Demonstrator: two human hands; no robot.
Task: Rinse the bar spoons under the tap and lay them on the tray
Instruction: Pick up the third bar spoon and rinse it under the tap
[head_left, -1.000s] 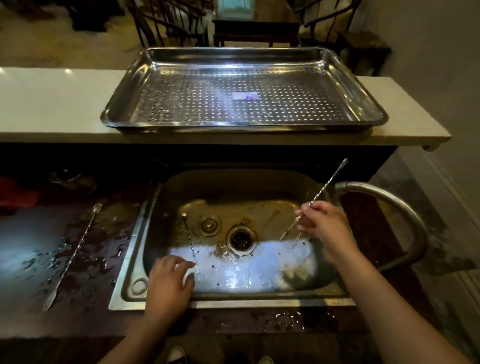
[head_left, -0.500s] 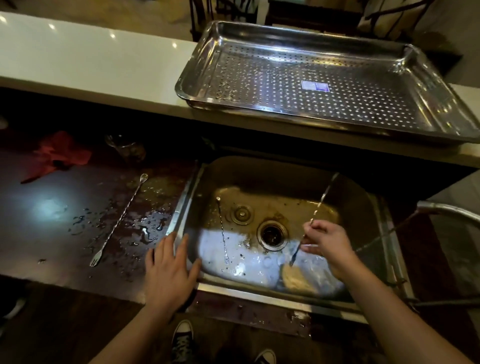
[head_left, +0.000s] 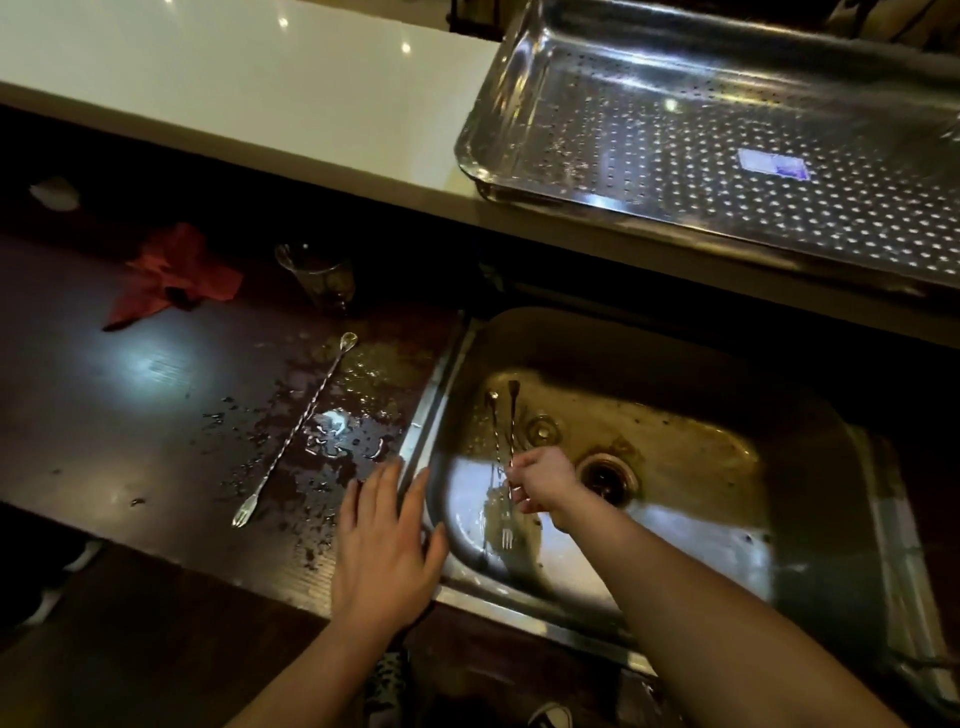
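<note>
Bar spoon (head_left: 512, 426) in the sink (head_left: 519, 597), pinched mid-stem by the right hand (head_left: 543, 486), fork end down. A second spoon (head_left: 496, 431) is just beside it at 9 o'clock. The left hand (head_left: 387, 545) lies flat, fingers straight, over the sink's left rim. A third spoon (head_left: 298, 423) lies on the wet surface (head_left: 130, 415) at 9 o'clock, the tray (head_left: 519, 171) at 1 o'clock.

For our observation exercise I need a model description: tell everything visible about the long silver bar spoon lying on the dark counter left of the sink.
The long silver bar spoon looks like polished metal: a thin twisted stem, a small oval bowl at its far end, a fork at its near end. It lies flat and diagonal on the dark wet counter among water droplets, left of the steel sink. Only the counter touches it; the left hand lies near its fork end but apart.
</note>
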